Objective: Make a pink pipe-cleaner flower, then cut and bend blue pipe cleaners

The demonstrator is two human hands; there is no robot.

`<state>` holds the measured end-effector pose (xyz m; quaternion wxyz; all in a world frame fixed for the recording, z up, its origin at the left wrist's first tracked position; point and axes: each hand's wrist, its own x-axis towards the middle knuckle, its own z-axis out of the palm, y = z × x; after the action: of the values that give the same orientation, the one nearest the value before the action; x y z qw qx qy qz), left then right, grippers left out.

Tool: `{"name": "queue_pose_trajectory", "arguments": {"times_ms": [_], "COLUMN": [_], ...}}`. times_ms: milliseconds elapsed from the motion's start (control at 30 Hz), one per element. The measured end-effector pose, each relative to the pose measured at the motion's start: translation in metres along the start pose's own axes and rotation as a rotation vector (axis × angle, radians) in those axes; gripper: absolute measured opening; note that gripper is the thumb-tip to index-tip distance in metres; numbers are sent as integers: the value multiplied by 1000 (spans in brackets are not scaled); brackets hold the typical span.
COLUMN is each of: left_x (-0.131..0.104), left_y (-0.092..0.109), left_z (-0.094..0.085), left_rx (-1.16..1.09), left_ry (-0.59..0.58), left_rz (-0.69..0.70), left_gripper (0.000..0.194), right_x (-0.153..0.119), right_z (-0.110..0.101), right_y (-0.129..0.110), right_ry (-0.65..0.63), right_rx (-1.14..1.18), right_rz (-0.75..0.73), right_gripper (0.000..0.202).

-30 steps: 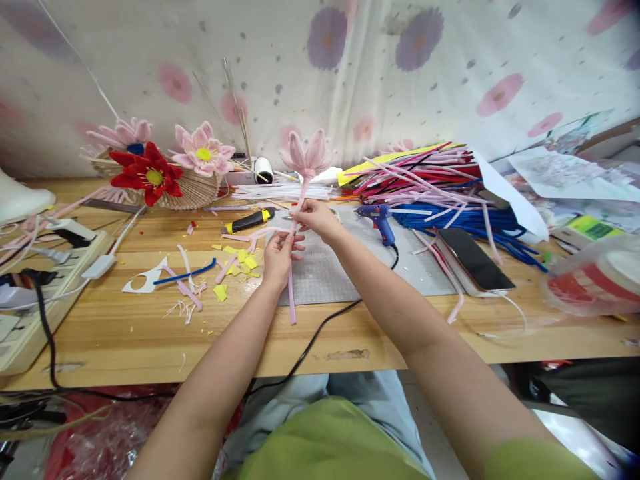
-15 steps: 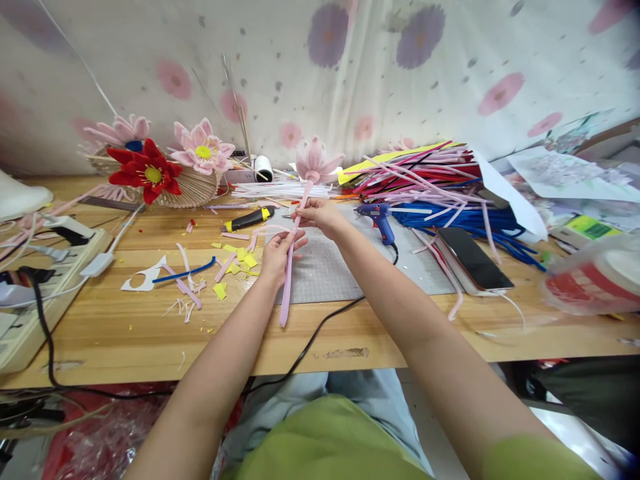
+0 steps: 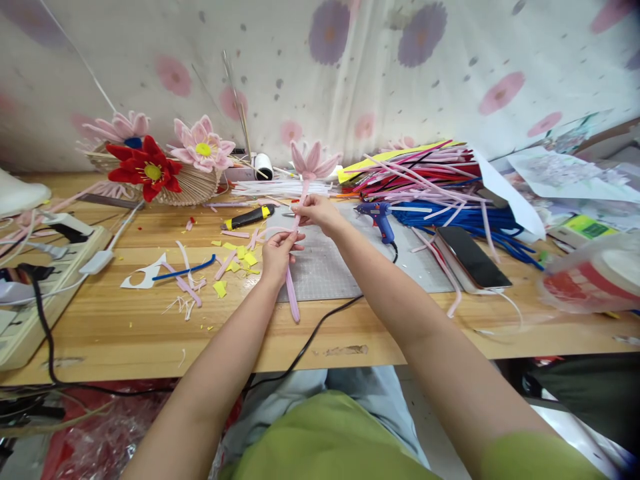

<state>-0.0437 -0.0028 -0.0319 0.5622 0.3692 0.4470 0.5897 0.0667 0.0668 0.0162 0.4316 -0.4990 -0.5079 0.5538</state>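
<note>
The left hand [image 3: 278,257] and, just above it, the right hand [image 3: 318,212] pinch the stem [image 3: 292,297] of a pink pipe-cleaner flower [image 3: 313,162], its head raised beyond their fingertips and its lower end past the near edge of a gray cutting mat [image 3: 335,270]. To their right lies a blue glue gun [image 3: 381,219]; to their left, a black-and-yellow utility knife [image 3: 247,218] and yellow scraps [image 3: 220,289] lie on the wooden table [image 3: 115,333].

My left hand [image 3: 278,256] grips the stem [image 3: 293,300] of a pink flower [image 3: 313,162]; my right hand [image 3: 319,213] pinches the stem farther up. To the right, a blue glue gun [image 3: 379,221] rests on the grey mat [image 3: 325,277]. A yellow-and-black cutter [image 3: 248,218] lies left of my hands.
</note>
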Motion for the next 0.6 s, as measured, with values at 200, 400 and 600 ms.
{"name": "queue_pose_trajectory", "arguments": {"times_ms": [200,400,600], "left_x": [3,2,3], "left_y": [3,11,9], "left_z": [-1,-2,-3], "left_rx": [-142,-306,-256], "left_ry": [-21,-68,-125], "left_rz": [-141,-290,-264], "left_gripper": [17,7,9], "right_x": [-10,-13,-13], "right_z": [-10,-21,-13], "right_y": [-9,-16,-15], "right_ry": [-302,-441,-265], "right_rx": [261,278,188], "right_rz": [66,26,-2], "right_gripper": [18,18,12]}}
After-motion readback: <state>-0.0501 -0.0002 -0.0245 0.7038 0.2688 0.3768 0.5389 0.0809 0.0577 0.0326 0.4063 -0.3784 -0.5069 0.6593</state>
